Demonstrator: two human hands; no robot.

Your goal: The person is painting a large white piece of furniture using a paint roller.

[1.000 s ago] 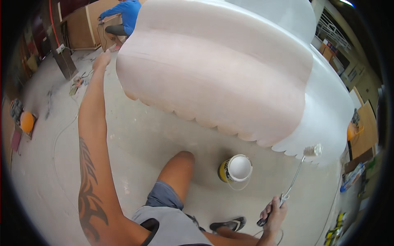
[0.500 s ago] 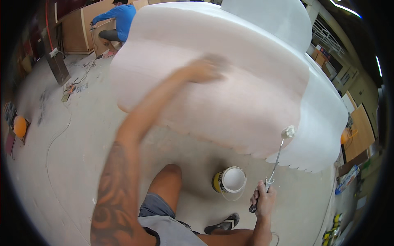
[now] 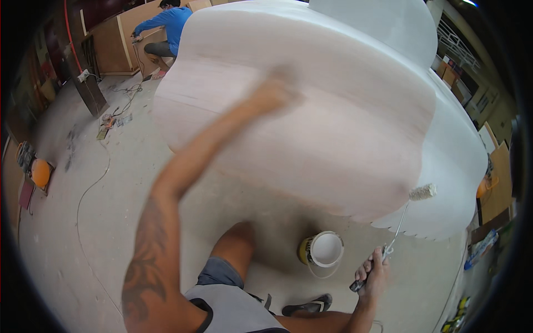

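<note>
My left hand (image 3: pixel 273 95) is stretched out over a large curved panel (image 3: pixel 333 133), pale pinkish white with a scalloped lower edge. Motion blurs its fingers; a dark smear shows at their tips, and whether anything is held there is unclear. Low on the right, my right hand (image 3: pixel 373 273) is closed round the dark handle of a paint roller (image 3: pixel 423 192). Its whitish roller head points up and away, overlapping the panel's lower right edge in the view. Between my knee and that hand, a paint bucket (image 3: pixel 325 249) with white contents stands on the floor.
A co-worker in a blue top (image 3: pixel 166 28) crouches at wooden cabinets (image 3: pixel 105 44), far left. Cables (image 3: pixel 83 194) run along the floor (image 3: pixel 127 222) on the left. An orange round object (image 3: pixel 40 172) lies at the left edge. A smooth white section (image 3: pixel 452 166) adjoins the panel's right.
My left hand is blurred over the panel in both frames. The roller has shifted right and turned, so its head now shows side-on. The whole view has shifted slightly.
</note>
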